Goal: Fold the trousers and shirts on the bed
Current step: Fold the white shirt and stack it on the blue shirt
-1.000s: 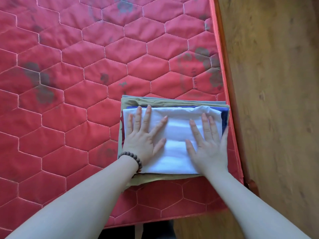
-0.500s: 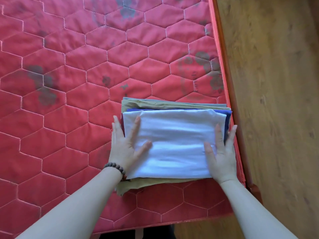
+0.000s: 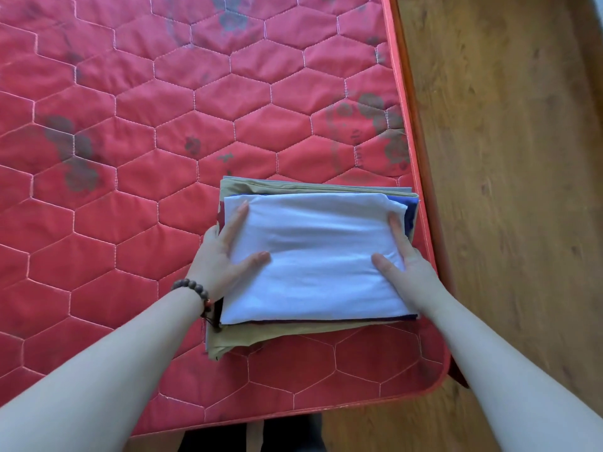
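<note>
A stack of folded clothes lies near the right front corner of the red bed [image 3: 130, 190]. On top is a folded white shirt [image 3: 313, 256]; a blue garment [image 3: 411, 210] peeks out at its right edge and khaki trousers [image 3: 293, 185] lie at the bottom. My left hand [image 3: 225, 252] grips the stack's left side, thumb on the white shirt and fingers along the edge. On the stack's right side my right hand [image 3: 404, 265] holds it the same way, thumb on top. The stack's near edge looks slightly raised.
The quilted red mattress with dark stains stretches away to the left and far side. Its right edge [image 3: 421, 203] runs just beside the stack. Wooden floor [image 3: 509, 190] lies to the right. A beaded bracelet [image 3: 195, 290] is on my left wrist.
Both hands slid from lying flat on top of the white shirt out to the stack's two sides and closed on it. The view has moved closer.
</note>
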